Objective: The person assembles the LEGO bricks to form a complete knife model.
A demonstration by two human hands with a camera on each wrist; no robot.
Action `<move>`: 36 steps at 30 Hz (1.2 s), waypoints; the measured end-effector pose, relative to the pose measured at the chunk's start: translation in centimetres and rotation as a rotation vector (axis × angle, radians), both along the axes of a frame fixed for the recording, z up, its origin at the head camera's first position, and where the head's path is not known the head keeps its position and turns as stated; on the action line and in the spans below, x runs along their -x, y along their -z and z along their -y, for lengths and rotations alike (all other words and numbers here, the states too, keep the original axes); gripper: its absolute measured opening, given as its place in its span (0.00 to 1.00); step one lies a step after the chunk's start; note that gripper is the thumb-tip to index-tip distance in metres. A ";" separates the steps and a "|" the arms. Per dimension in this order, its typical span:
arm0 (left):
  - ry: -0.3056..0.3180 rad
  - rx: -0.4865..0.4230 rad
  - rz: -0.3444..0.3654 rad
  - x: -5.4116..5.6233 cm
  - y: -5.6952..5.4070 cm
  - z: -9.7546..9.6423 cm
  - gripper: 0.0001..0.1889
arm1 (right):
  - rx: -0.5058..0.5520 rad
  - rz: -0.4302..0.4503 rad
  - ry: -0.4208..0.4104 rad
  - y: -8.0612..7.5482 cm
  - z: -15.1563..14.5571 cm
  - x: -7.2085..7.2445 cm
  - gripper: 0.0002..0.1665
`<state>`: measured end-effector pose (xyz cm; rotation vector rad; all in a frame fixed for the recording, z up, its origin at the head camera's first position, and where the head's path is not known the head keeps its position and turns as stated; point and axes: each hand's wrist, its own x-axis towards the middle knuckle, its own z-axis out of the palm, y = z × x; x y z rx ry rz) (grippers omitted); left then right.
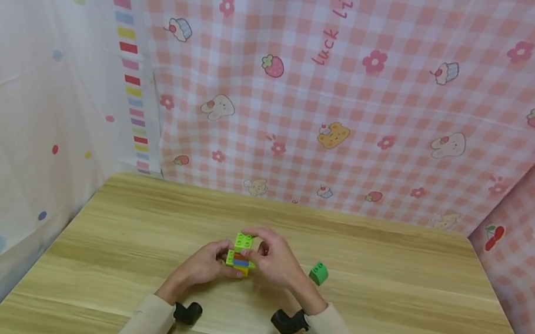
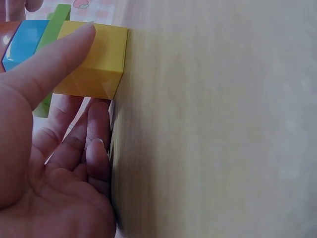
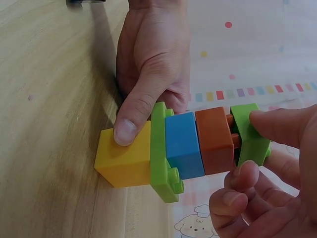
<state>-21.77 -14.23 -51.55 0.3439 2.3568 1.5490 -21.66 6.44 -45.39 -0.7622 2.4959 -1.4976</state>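
Observation:
A stack of toy building bricks stands upright on the table. Its base is a yellow brick (image 3: 124, 161), with a light green plate (image 3: 158, 148), a blue brick (image 3: 184, 144) and a brown brick (image 3: 215, 141) above. My left hand (image 1: 203, 264) grips the yellow brick, thumb across its near side and fingers behind. My right hand (image 1: 278, 259) pinches a light green brick (image 3: 247, 136) between thumb and fingers at the top. In the right wrist view this brick sits slightly tilted, and brown studs show in a gap beneath it.
A darker green brick with a curved side (image 1: 318, 273) lies on the wooden table (image 1: 379, 324), right of the right hand. Black wrist mounts (image 1: 290, 321) stick out from both wrists. Patterned cloth (image 1: 311, 103) hangs behind the table and at both sides.

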 end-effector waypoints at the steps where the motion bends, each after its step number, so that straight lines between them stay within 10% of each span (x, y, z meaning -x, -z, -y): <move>1: 0.001 -0.002 -0.001 0.0 0.0 0.0 0.18 | -0.001 0.000 0.002 0.1 0.0 0.0 0.22; 36: -0.001 0.003 0.008 0.0 -0.1 0.0 0.17 | 0.000 -0.037 0.050 0.8 0.4 -0.1 0.20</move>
